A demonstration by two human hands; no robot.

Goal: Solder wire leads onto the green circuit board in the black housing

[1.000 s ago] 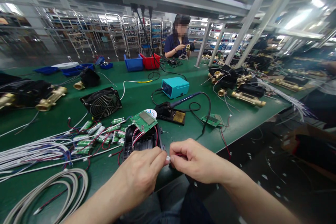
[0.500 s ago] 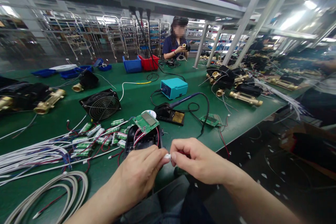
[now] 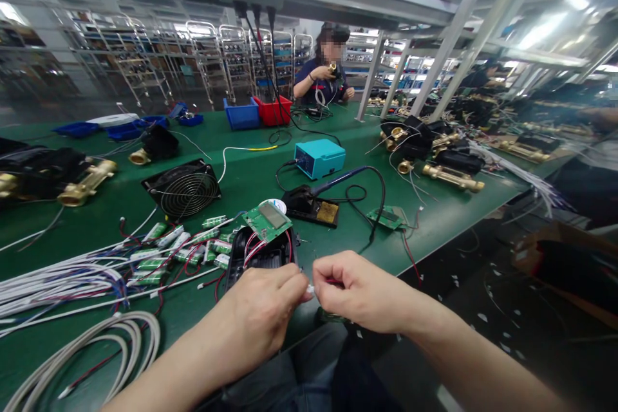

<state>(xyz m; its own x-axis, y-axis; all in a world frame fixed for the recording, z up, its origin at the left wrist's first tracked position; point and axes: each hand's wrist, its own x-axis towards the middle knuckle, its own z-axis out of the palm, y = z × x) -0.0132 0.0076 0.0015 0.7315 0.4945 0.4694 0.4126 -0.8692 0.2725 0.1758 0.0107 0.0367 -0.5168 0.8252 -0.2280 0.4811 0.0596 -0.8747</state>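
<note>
At the near edge of the bench my left hand and my right hand meet, fingertips nearly touching. Between them shows a small white plug connector, pinched by my left fingers. The right fingers are curled closed at its other side, with a bit of dark red wire showing in them. Just beyond my left hand lies an open black housing; a green circuit board with a grey display rests tilted on its far side, joined by red and white wires.
Left are green-and-white batteries, white cables and a coiled grey cable. Beyond stand a black fan, a teal soldering station and the iron in its holder. Brass-fitted units lie right. A co-worker sits opposite.
My hands stay together around the white connector, with only slight finger shifts. Red wire now shows in my right hand. The co-worker opposite has raised a brass-fitted part and moved one hand aside.
</note>
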